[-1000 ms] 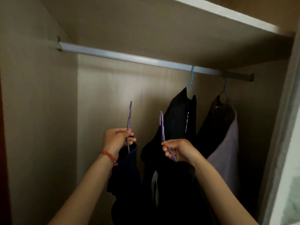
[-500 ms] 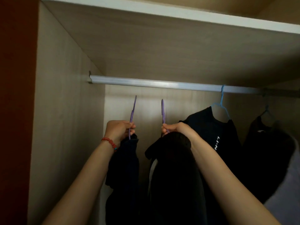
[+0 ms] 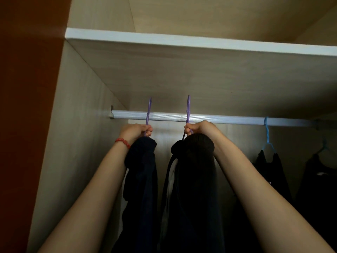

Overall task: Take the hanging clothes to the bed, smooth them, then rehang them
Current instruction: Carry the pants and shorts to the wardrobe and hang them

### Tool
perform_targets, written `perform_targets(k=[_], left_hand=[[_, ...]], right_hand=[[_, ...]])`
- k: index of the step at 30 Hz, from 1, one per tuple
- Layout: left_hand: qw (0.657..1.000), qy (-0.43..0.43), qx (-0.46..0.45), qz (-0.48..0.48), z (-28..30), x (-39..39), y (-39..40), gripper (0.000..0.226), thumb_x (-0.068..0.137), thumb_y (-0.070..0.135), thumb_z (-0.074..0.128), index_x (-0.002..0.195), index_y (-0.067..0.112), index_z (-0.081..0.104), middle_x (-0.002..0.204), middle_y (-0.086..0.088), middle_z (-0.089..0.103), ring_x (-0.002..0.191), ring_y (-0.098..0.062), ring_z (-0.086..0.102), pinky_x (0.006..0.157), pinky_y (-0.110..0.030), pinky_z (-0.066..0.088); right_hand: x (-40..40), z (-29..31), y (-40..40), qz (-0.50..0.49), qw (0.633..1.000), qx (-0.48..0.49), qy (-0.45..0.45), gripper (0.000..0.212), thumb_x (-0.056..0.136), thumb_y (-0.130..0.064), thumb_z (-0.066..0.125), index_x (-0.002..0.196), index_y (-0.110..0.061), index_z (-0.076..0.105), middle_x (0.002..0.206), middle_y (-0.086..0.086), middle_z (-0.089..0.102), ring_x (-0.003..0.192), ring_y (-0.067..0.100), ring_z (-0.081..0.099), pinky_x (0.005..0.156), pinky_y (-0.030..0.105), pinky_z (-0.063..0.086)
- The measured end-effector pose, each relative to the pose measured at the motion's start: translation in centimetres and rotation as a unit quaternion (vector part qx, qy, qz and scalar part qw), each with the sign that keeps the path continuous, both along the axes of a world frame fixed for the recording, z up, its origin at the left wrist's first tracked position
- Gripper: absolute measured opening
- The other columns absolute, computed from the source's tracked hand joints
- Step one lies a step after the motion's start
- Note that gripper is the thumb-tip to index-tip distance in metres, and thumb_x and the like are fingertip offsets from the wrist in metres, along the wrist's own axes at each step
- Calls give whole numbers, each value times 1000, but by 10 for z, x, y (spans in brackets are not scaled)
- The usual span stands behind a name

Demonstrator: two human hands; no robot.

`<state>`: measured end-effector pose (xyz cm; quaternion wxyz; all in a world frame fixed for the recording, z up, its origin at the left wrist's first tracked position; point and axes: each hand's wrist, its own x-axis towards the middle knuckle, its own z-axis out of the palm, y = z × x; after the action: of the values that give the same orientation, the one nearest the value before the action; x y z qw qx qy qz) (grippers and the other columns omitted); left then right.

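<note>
Left hand (image 3: pixel 135 131), red bead bracelet (image 3: pixel 123 142) at the wrist, grips a purple plastic hanger (image 3: pixel 148 114) carrying a dark navy garment (image 3: pixel 144 172), its hook up across the silver metal rail (image 3: pixel 200 119). Right hand (image 3: pixel 198 127) clutches a second purple hanger (image 3: pixel 188 111) bearing a black knit garment (image 3: pixel 195 161). Farther right, a blue hanger (image 3: pixel 267 132) sits on the rail.

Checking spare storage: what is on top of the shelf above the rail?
Nothing shows on the shelf, but only its white front edge and underside are visible. Its top surface is hidden from this low angle; above it, only bare wardrobe panels appear.
</note>
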<state>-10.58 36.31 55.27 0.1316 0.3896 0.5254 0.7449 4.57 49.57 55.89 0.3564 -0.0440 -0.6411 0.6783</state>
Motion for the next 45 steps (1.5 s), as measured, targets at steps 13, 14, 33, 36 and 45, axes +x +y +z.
perform_targets(k=[13, 14, 33, 36, 45], left_hand=[[996, 7, -78, 49, -3, -37, 17, 39, 98, 5, 28, 62, 8, 42, 22, 0, 42, 19, -1, 37, 29, -9, 33], [996, 1, -79, 51, -7, -40, 17, 39, 99, 5, 27, 62, 8, 41, 22, 0, 42, 19, -1, 37, 29, -9, 32], [798, 341, -222, 445, -1, 21, 1, 29, 84, 27, 58, 86, -2, 59, 103, -24, 63, 98, -38, 58, 82, -37, 46], [787, 412, -215, 406, 13, 64, 15, 35, 85, 34, 58, 88, 0, 63, 95, -19, 66, 100, -35, 59, 89, -35, 45], [772, 454, -343, 284, -12, 121, 95, 44, 90, 42, 48, 102, 1, 58, 94, -14, 58, 89, -29, 59, 74, -32, 44]], right_hand=[[-23, 6, 40, -89, 994, 20, -59, 10, 90, 5, 47, 81, 4, 51, 35, 4, 56, 28, 11, 52, 33, 14, 41], [-23, 1, 41, -91, 994, 16, -60, 11, 89, 7, 47, 80, 5, 52, 34, 5, 55, 27, 12, 51, 32, 14, 40], [19, -31, 57, -151, 976, 123, -99, 15, 89, -17, 58, 81, -5, 62, 57, 6, 67, 53, 16, 63, 54, 23, 52], [46, -21, 70, -210, 955, 184, -100, 17, 89, -23, 58, 81, -8, 60, 69, 8, 66, 48, 13, 62, 48, 19, 49], [176, -4, 122, -551, 709, 345, -272, 27, 88, -26, 50, 105, -8, 61, 116, 20, 59, 112, 37, 52, 93, 40, 41]])
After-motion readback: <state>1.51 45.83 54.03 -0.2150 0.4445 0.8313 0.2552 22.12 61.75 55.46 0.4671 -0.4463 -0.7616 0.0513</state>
